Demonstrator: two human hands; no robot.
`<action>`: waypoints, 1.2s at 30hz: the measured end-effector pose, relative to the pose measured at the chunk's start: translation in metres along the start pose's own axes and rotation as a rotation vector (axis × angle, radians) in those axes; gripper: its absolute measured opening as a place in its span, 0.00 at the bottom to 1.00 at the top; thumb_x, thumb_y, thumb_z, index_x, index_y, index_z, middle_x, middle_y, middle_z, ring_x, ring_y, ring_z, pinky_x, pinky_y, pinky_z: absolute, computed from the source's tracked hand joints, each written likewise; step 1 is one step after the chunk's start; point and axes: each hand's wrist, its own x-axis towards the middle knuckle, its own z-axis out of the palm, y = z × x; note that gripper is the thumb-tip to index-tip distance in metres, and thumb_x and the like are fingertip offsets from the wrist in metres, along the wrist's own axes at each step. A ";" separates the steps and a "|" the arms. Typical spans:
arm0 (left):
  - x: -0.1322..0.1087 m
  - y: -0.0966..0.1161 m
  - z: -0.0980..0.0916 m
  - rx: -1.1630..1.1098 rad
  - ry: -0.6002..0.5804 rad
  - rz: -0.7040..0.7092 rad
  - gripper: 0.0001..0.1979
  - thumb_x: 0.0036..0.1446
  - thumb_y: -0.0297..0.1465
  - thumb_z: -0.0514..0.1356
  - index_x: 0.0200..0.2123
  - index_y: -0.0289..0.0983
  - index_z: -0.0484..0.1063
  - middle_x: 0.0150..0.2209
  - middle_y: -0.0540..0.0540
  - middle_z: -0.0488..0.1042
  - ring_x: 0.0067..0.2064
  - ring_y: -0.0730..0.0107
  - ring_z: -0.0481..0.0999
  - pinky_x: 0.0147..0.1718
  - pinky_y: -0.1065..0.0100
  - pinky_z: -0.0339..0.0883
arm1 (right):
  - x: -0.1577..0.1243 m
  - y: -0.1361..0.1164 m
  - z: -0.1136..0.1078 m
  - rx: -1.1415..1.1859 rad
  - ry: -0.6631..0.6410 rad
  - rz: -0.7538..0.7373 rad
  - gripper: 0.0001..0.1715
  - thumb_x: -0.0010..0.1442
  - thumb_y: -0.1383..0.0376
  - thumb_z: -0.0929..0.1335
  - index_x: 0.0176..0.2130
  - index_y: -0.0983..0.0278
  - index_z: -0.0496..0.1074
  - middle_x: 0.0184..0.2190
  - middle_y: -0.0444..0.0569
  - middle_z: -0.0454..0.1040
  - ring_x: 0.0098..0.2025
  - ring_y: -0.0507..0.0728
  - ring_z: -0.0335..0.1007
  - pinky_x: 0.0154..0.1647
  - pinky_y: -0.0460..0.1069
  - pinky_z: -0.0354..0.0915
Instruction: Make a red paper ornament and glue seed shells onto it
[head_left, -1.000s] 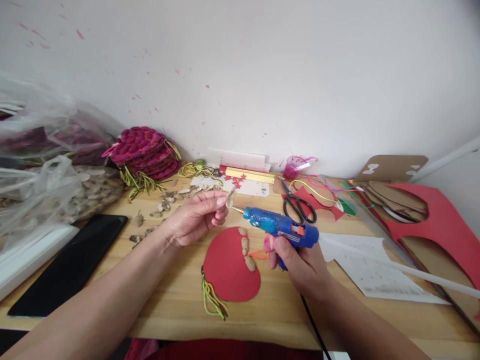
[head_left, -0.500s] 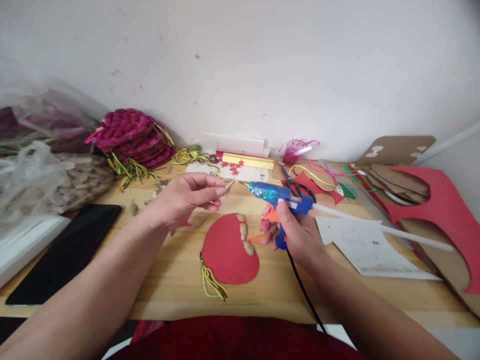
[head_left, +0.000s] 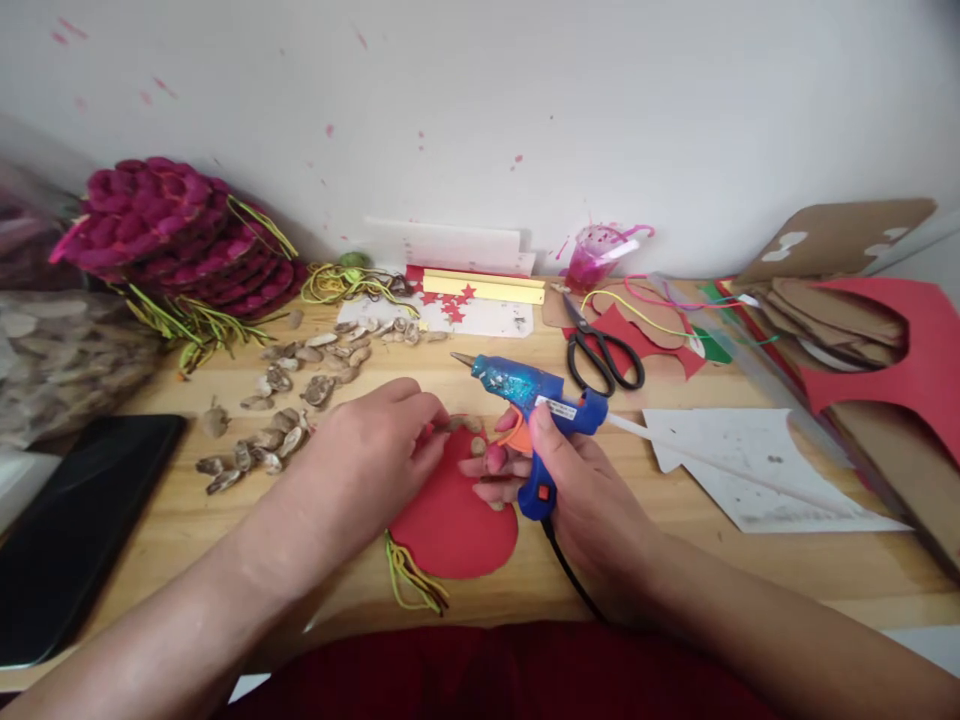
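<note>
My right hand (head_left: 577, 475) grips a blue hot glue gun (head_left: 521, 385), its metal nozzle pointing left and a white glue stick (head_left: 630, 427) out the back. Some of its fingers reach over the right part of a red paper disc (head_left: 454, 540). My left hand (head_left: 386, 450) is closed in a pinch at the disc's upper left edge, on a peanut shell that its fingers mostly hide. Other peanut shells (head_left: 478, 446) lie along the disc's upper right, partly behind my right fingers. A yellow-green yarn tassel (head_left: 412, 575) hangs from the lower left.
Loose peanut shells (head_left: 319, 390) lie left of the disc, near a black tablet-like slab (head_left: 90, 530). Magenta stacked pieces (head_left: 180, 230) stand behind. Black scissors (head_left: 604, 360), a pink-stained cup (head_left: 592, 258), cut red card (head_left: 892, 340) and white paper (head_left: 750, 470) are to the right.
My left hand has brought the peanut shell from near the nozzle down to the disc's upper edge. The glue gun has moved slightly left, and the view has shifted.
</note>
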 end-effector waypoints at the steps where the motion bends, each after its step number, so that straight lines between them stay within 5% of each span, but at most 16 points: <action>1: 0.000 0.000 0.001 0.030 -0.022 -0.013 0.08 0.62 0.25 0.59 0.32 0.35 0.78 0.32 0.46 0.75 0.31 0.68 0.74 0.32 0.67 0.62 | 0.000 0.000 0.001 0.013 0.004 0.011 0.25 0.63 0.42 0.71 0.41 0.61 0.73 0.30 0.45 0.75 0.37 0.58 0.83 0.37 0.49 0.77; 36: -0.004 0.000 0.008 0.151 -0.087 0.048 0.11 0.68 0.27 0.54 0.35 0.36 0.75 0.34 0.46 0.71 0.34 0.68 0.74 0.34 0.66 0.68 | -0.001 -0.003 0.003 0.057 0.019 0.109 0.27 0.63 0.42 0.70 0.42 0.62 0.73 0.31 0.48 0.79 0.38 0.59 0.83 0.36 0.49 0.73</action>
